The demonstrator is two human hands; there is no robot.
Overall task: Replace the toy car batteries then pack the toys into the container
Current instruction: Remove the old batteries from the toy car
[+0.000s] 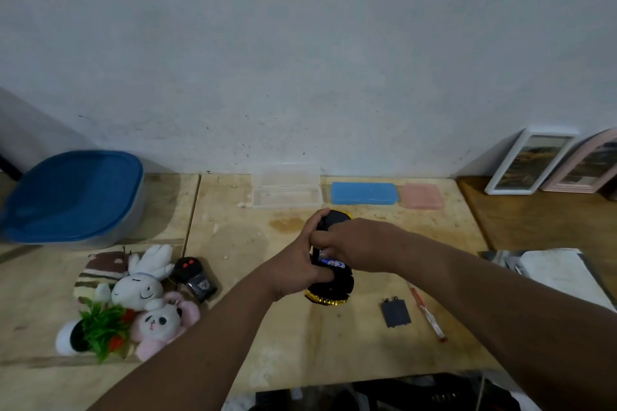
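Mid-desk: my left hand (295, 264) grips the upturned black-and-yellow plastic toy car (330, 284), fingers wrapped round its side. My right hand (350, 243) pinches a blue-labelled cylindrical battery (332, 263) at the car's open underside. Blue-lidded plastic container (71, 197) sits at the far-left corner.

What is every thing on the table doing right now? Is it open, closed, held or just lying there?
Toy car: upside down, held, battery bay open.
Battery: in the bay, under the fingers.
Left hand: grips the car.
Right hand: fingers on the battery.
Battery cover: off, lying flat.
Screwdriver: lying untouched.
Remote: lying untouched.
Clear case: open.
Blue case: closed.
Pink case: closed.
Container: lid on.
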